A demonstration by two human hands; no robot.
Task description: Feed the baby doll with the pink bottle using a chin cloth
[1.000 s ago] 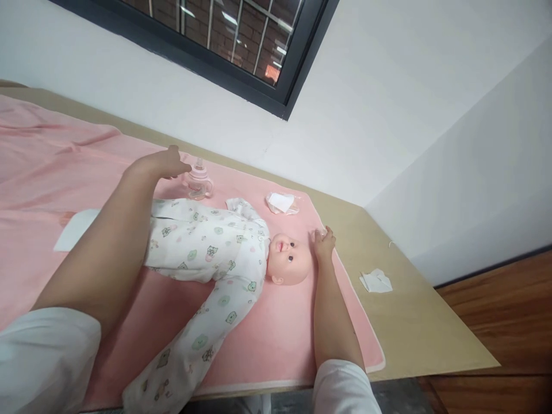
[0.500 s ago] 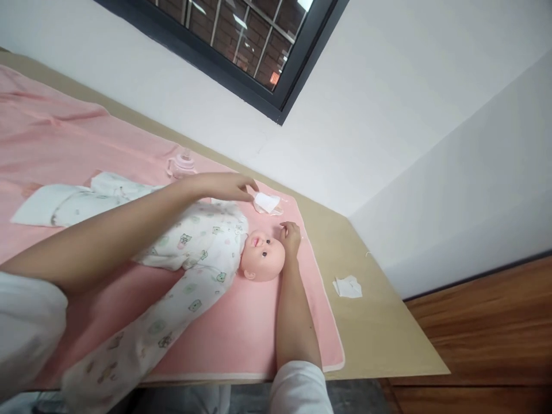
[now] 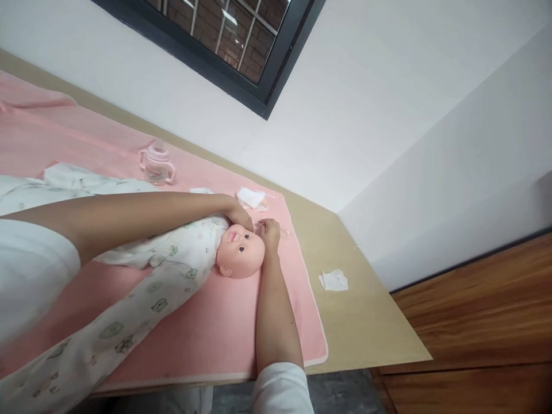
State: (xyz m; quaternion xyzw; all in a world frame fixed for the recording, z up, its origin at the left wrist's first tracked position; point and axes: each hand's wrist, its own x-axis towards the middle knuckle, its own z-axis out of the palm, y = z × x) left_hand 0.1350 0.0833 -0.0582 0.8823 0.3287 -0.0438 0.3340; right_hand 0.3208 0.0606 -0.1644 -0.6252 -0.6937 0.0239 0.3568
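Note:
A baby doll [image 3: 242, 261] in white print clothes lies on its back on a pink blanket [image 3: 207, 328], its head toward the right. My left hand [image 3: 238, 214] reaches over the doll's body to the far side of its head. Its fingers bend down together, and their tips are partly hidden. Coming up past the crown, my right hand [image 3: 270, 233] has curled fingers close to my left fingertips. Whatever either hand pinches is too small or hidden to make out. Just beyond my hands lies a small packet with a white tissue [image 3: 251, 198] on it.
A pink two-handled baby bottle [image 3: 157, 164] stands on the blanket beyond the doll. Another white piece [image 3: 201, 190] lies partly behind my left forearm. A crumpled white tissue [image 3: 334, 280] rests on the tan tabletop [image 3: 366, 328] at right. A wall with a dark-framed window [image 3: 267, 95] rises behind.
My left hand has moved from the packet with the white tissue down to the far side of the doll's head, beside my right hand. The view has shifted slightly right.

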